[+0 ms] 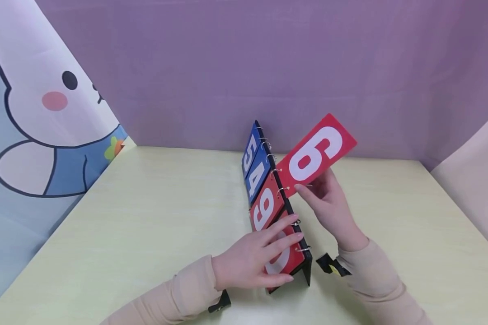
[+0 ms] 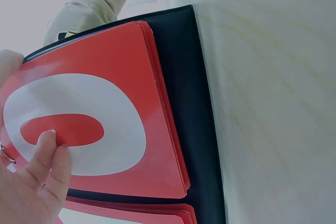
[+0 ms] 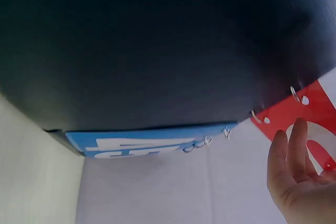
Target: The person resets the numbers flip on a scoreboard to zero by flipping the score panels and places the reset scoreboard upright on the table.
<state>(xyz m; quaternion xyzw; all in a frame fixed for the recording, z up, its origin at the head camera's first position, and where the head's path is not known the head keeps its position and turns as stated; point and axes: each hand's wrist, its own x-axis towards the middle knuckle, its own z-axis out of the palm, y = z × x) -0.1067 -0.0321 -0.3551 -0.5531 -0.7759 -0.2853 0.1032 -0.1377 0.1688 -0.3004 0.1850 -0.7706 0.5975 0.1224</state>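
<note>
A flip scoreboard stands on the table, its black stand (image 2: 178, 77) folded like a tent. Along its front in the head view run a blue card with 5 (image 1: 250, 151), a blue card with 4 (image 1: 257, 177), a red card with 9 (image 1: 265, 208) and a red card with 0 (image 2: 115, 119). My left hand (image 1: 250, 262) rests spread over the 0 card, straight fingers reaching the ringed top edge. Behind that edge, my right hand (image 1: 333, 214) pinches a raised red card (image 1: 316, 152), which reads as 6 and hangs on metal rings (image 3: 294, 94).
A purple cloth (image 1: 244, 67) hangs behind the pale table (image 1: 179, 203). On the left is a cloth with a cartoon rabbit (image 1: 32, 108). Black straps (image 1: 332, 264) sit at both wrists.
</note>
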